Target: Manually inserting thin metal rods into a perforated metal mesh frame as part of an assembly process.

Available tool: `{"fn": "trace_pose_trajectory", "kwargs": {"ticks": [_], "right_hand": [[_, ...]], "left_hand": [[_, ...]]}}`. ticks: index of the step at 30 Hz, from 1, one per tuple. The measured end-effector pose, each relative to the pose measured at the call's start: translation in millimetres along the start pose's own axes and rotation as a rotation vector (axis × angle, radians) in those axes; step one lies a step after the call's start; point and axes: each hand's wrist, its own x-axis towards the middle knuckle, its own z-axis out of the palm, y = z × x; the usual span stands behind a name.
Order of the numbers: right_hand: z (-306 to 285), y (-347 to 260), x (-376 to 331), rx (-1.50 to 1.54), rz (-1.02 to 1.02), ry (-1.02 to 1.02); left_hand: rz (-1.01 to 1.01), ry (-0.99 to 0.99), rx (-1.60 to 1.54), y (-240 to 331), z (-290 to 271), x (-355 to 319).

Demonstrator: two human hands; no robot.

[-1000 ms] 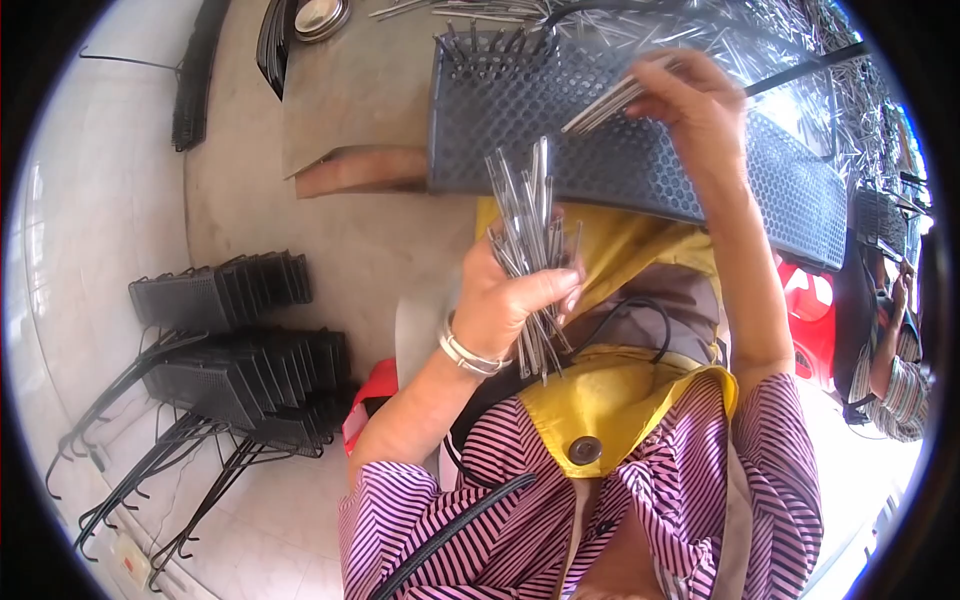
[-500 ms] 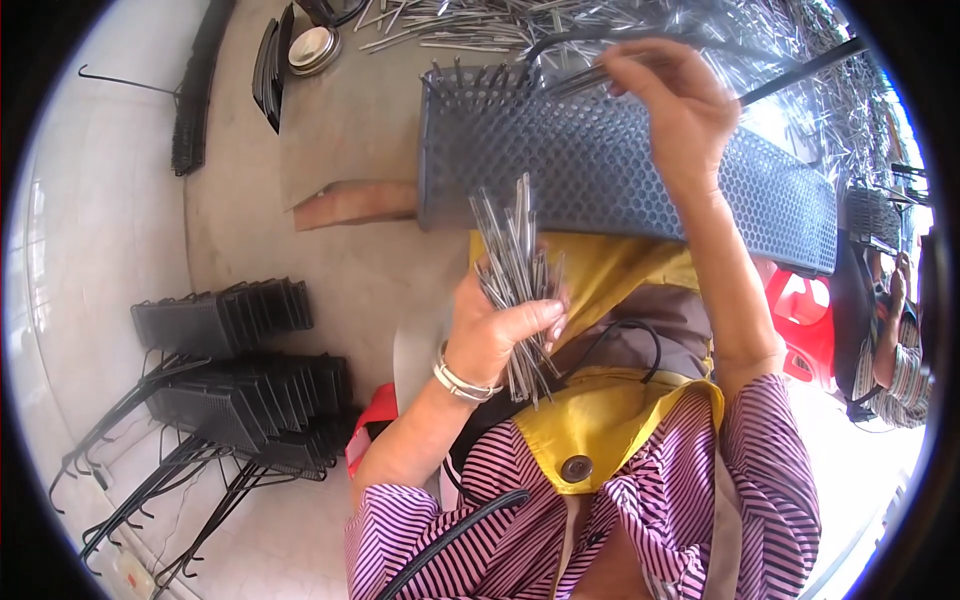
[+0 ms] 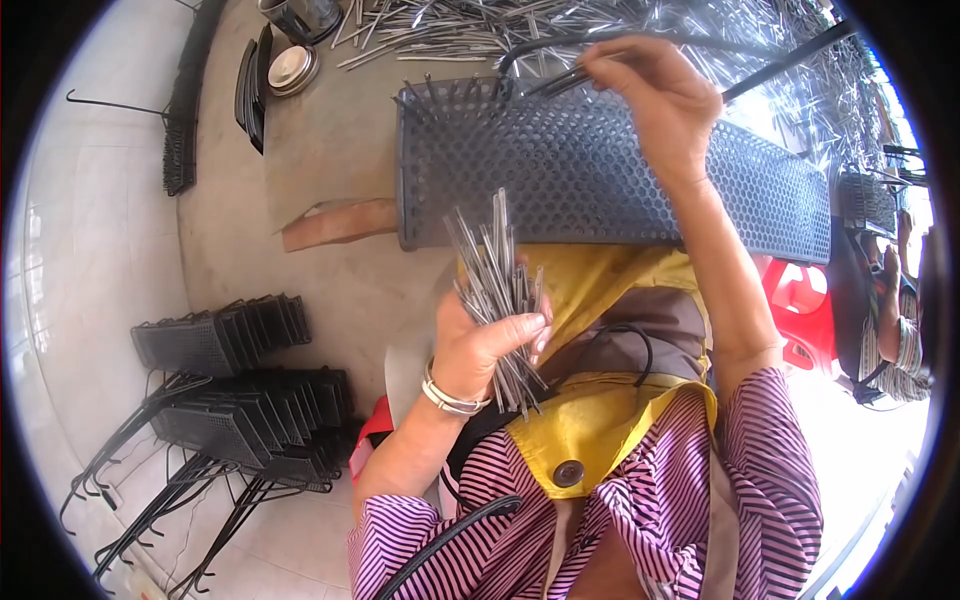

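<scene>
A bundle of thin grey metal rods [image 3: 495, 265] is gripped in my left hand [image 3: 475, 350], fanning upward in front of my yellow apron. My right hand [image 3: 665, 100] is raised over the far edge of a dark perforated metal rack [image 3: 600, 185], pinching a few similar rods [image 3: 556, 84] that point left. More rods [image 3: 432, 95] poke out of holes at the rack's far left corner. A curved black bar [image 3: 510, 65] rises beside them. The tips of the rods in my right hand are too blurred to tell whether they touch the rack.
Loose metal rods [image 3: 450, 30] lie heaped beyond the rack. A brown strip [image 3: 340, 222] juts from its left side, and round lids [image 3: 292, 70] sit farther left. Black racks with hooked rods [image 3: 245, 415] stand at lower left. A red stool [image 3: 800, 310] and another person's arm [image 3: 888, 300] are at right.
The view has shifted slightly, so the rack sits a little lower and farther left. My right hand still pinches rods over the rack's far edge; my left still grips the bundle.
</scene>
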Motion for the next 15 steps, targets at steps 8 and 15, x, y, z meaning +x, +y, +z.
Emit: {"fn": "trace_pose_trajectory", "kwargs": {"ticks": [8,15], "right_hand": [[-6.1,2.0,7.0,0.077,-0.009,-0.11],[-9.7,1.8,11.7,0.044,-0.162,-0.229]], "left_hand": [[-0.008,0.019,-0.014,-0.3,1.1,-1.2],[-0.02,0.026,-0.021,-0.4,0.2,-0.9]]}}
